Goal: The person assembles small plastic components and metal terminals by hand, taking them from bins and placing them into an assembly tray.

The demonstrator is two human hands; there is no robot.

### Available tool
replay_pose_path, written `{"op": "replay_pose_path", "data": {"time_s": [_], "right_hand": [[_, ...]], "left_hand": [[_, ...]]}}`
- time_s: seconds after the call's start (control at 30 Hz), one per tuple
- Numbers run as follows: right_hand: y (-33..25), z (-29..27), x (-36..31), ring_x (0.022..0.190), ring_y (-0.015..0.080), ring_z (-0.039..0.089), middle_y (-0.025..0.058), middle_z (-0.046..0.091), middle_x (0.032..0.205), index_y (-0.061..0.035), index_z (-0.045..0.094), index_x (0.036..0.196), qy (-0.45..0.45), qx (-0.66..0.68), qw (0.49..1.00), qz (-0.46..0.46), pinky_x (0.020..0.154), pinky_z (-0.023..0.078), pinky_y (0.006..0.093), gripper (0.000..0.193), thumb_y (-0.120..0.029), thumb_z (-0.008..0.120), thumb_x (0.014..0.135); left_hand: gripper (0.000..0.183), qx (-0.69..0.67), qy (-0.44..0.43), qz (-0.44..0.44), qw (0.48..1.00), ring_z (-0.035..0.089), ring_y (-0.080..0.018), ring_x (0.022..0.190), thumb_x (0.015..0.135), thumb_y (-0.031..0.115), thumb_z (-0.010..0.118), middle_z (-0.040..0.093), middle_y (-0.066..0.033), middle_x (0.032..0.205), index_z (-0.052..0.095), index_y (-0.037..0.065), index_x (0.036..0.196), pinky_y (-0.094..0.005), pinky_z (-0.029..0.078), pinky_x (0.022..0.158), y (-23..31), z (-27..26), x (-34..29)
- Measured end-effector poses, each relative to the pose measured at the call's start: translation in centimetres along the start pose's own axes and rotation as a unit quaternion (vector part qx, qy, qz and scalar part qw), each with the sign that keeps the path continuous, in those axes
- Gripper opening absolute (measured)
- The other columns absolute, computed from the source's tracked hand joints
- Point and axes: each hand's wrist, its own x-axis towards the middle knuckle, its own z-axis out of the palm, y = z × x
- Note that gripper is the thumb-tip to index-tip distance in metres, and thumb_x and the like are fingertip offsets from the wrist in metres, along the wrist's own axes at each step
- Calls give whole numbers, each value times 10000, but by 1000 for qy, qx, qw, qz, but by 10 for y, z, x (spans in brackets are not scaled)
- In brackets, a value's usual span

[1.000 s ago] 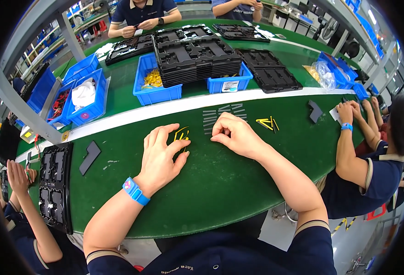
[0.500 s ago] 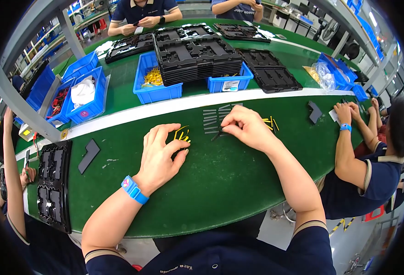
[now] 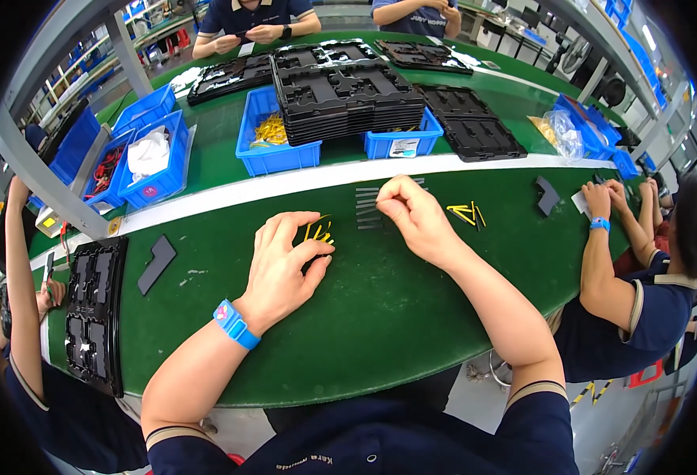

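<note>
My left hand [image 3: 275,265], with a blue wristband, rests over the green table with thumb and fingers apart. Several thin yellow strips [image 3: 319,231] show beside its fingertips. My right hand [image 3: 418,218] is raised at the rows of dark grey strips [image 3: 366,207], its thumb and forefinger pinched together. Whatever is in that pinch, if anything, cannot be made out. Part of the rows is hidden behind the right hand. Just right of it lies a small group of yellow strips [image 3: 463,212].
A dark L-shaped piece [image 3: 157,264] and a black tray [image 3: 95,317] lie to the left. Across the white line stand a stack of black trays [image 3: 348,103] and blue bins [image 3: 281,161]. Co-workers sit opposite and at both sides; another L-shaped piece [image 3: 547,195] lies near the right one.
My right hand has lifted slightly and shifted back from the near end of the grey rows; the dark strip seen under its fingertips no longer shows. My left hand has barely moved.
</note>
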Motion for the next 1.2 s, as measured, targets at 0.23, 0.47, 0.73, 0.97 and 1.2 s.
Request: {"op": "replay_pose_path", "data": {"time_s": [0.23, 0.47, 0.73, 0.97, 1.2], "right_hand": [[-5, -5, -5, 758, 171, 605, 68, 606, 903, 1, 647, 1000, -68, -6, 994, 83, 690, 507, 295, 100, -2, 594, 916], [2, 9, -10, 765, 255, 651, 109, 623, 920, -1, 652, 969, -76, -133, 986, -61, 686, 533, 344, 94, 13, 633, 877], [-7, 3, -8, 764, 224, 659, 95, 654, 863, -23, 660, 929, -36, -175, 983, -31, 680, 529, 324, 76, -6, 673, 856], [8, -66, -4, 717, 98, 600, 43, 667, 846, 3, 674, 953, 23, -208, 973, 96, 681, 512, 259, 108, -13, 692, 848], [27, -128, -14, 654, 56, 548, -10, 626, 717, -2, 668, 840, -44, -179, 950, 252, 608, 461, 229, 74, -18, 732, 806]], "left_hand": [[190, -7, -12, -4, 1000, 485, -348, 1195, 736, 57, 750, 561, -116, 1259, 704, 116, 911, -452, 407, 982, -2, 0, -2], [186, -15, -15, 2, 1000, 486, -347, 1197, 733, 59, 753, 560, -115, 1262, 704, 113, 905, -457, 407, 990, -3, 1, -1], [179, -11, -18, 1, 1000, 484, -349, 1203, 736, 61, 750, 561, -110, 1261, 705, 112, 902, -458, 408, 995, -2, 0, -2], [186, -14, -16, 1, 1000, 488, -350, 1190, 734, 49, 747, 562, -110, 1260, 698, 100, 905, -452, 416, 987, -2, 0, -2], [198, -16, -17, 3, 1000, 493, -352, 1172, 726, 34, 749, 563, -114, 1254, 694, 91, 908, -447, 424, 969, -2, 1, -1]]}}
